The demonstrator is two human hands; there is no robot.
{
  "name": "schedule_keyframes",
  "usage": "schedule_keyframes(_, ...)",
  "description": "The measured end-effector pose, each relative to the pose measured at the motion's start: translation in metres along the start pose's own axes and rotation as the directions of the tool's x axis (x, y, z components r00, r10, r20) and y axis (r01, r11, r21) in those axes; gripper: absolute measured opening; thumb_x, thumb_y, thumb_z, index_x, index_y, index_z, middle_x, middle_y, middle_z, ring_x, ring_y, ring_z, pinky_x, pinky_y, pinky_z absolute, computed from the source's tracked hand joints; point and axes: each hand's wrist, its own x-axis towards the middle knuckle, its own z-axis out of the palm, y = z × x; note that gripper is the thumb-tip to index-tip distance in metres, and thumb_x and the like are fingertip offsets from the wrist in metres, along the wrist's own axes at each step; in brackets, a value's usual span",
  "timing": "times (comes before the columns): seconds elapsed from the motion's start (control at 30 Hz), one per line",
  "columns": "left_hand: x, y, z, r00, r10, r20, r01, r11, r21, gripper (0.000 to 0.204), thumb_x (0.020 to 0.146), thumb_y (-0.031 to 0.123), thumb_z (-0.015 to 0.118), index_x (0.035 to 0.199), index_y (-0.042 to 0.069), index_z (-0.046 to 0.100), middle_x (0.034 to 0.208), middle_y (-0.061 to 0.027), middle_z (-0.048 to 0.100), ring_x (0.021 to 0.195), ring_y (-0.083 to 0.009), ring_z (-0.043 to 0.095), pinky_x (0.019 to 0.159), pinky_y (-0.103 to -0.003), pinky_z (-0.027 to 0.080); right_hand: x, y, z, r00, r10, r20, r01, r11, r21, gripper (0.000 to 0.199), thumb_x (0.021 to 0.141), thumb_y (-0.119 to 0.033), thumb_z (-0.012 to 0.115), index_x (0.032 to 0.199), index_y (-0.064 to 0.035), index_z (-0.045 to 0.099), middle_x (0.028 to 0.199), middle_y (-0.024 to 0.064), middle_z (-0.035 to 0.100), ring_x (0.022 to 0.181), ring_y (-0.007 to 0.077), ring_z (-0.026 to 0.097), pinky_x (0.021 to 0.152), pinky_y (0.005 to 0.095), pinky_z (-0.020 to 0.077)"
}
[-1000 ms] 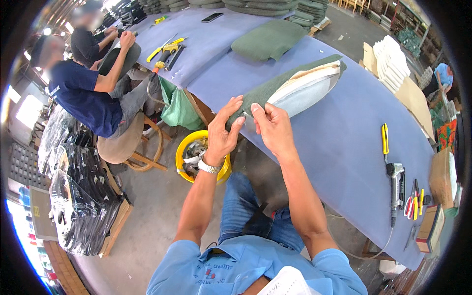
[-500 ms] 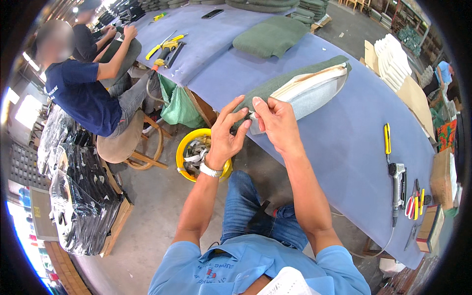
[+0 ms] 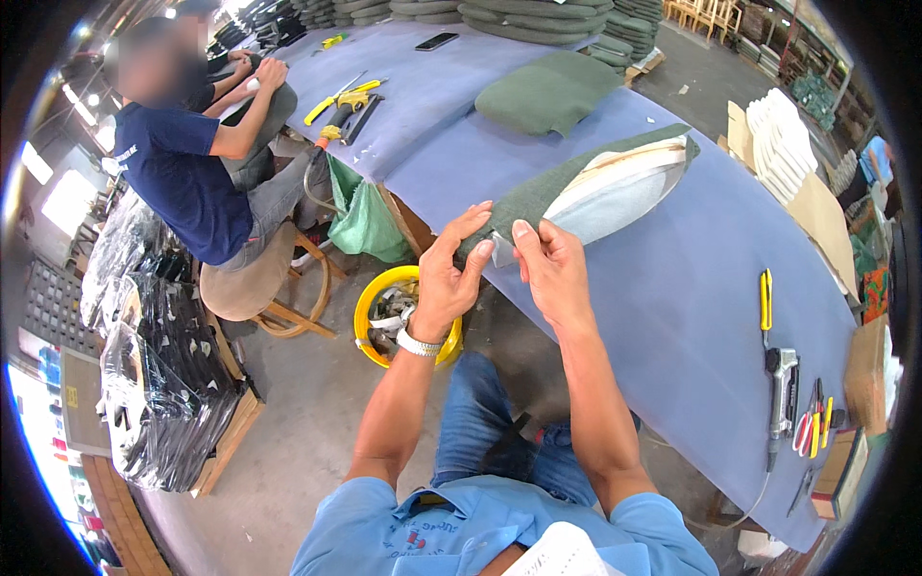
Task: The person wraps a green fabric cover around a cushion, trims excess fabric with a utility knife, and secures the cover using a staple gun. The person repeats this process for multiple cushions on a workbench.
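A seat pad (image 3: 615,192) with dark green fabric lies on its side on the blue-grey table, its pale underside and a bare wooden edge showing. At its near left corner, my left hand (image 3: 451,274) pinches the green cover (image 3: 509,216) between thumb and fingers. My right hand (image 3: 554,274) is closed on the cover's edge just right of there, thumb against the bent fingers. A small grey flap of material shows between the two hands. Farther back, a second green pad (image 3: 547,91) lies flat.
On the table's right are a yellow-handled tool (image 3: 765,302), a staple gun (image 3: 783,389) with a hose, and scissors (image 3: 803,432). Another staple gun (image 3: 341,115) lies far left. A yellow bucket (image 3: 360,317) of scraps stands below. A co-worker (image 3: 173,182) sits at left.
My hands have moved slightly apart at the pad's corner, and the grey flap between them shows more. The whole view has shifted a little, so things sit lower and farther right.
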Motion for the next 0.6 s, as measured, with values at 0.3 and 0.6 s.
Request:
schedule_keyframes(0.3,0.026,-0.014,-0.022,0.994,-0.084,0.071,0.091,0.989,-0.113,0.025,0.102,0.011,0.064,0.126,0.002,0.063,0.136,-0.0178,0.067,0.128,-0.0270,0.063,0.108,-0.039,0.047,0.038,0.038,0.020,0.977,-0.207,0.043,0.209,0.977,-0.038,0.035,0.104,-0.026,0.066,0.078,-0.0042,0.058,0.062,-0.0012,0.056,0.056,0.0049,0.050,0.050,0.0274,0.0398)
schedule_keyframes(0.6,0.040,-0.004,-0.015,0.950,-0.311,-0.037,0.309,0.949,-0.059,0.046,0.099,0.021,0.070,0.139,0.001,0.060,0.133,-0.0178,0.068,0.122,-0.0213,0.063,0.105,-0.036,0.047,0.053,0.055,0.039,0.955,-0.294,0.033,0.292,0.955,0.056,0.027,0.104,-0.024,0.066,0.089,-0.0024,0.064,0.069,-0.0006,0.061,0.063,0.0046,0.053,0.057,0.0259,0.0450)
